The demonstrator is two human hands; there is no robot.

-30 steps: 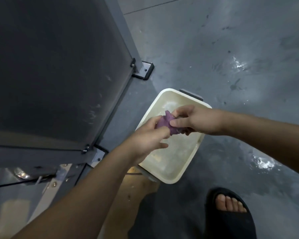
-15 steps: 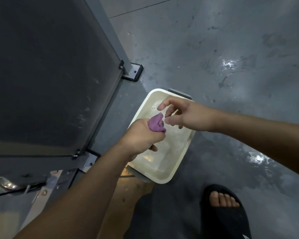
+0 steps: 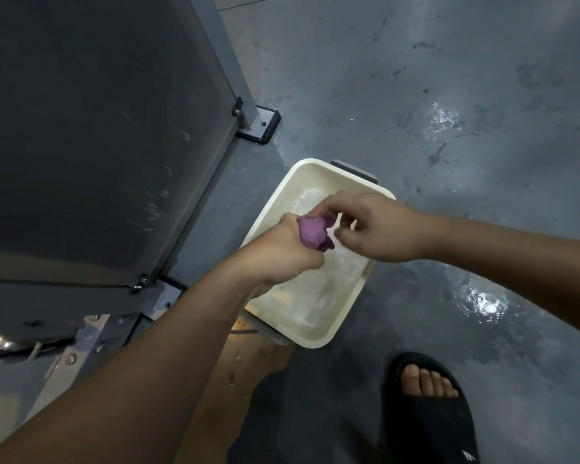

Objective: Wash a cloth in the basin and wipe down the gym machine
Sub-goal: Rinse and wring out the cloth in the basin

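Head view shows the left hand gripping a balled purple cloth over the basin, right hand pinching its far edge; soft, soaked, likely heavy and drippy, so best held by the bunch.

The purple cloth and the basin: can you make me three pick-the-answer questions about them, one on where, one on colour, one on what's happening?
1. Where is the basin?
A. On the floor beside the gym machine
B. On a shelf
C. On a chair

2. What colour is the cloth?
A. Green
B. Purple
C. Yellow

3. How is the cloth?
A. Spread flat on the floor
B. Hanging on a hook
C. Bunched up in the hands

Answers:
1 A, it sits on the grey floor next to the gym machine.
2 B, it is plainly purple.
3 C, the left hand grips it balled while the right hand pinches its edge.
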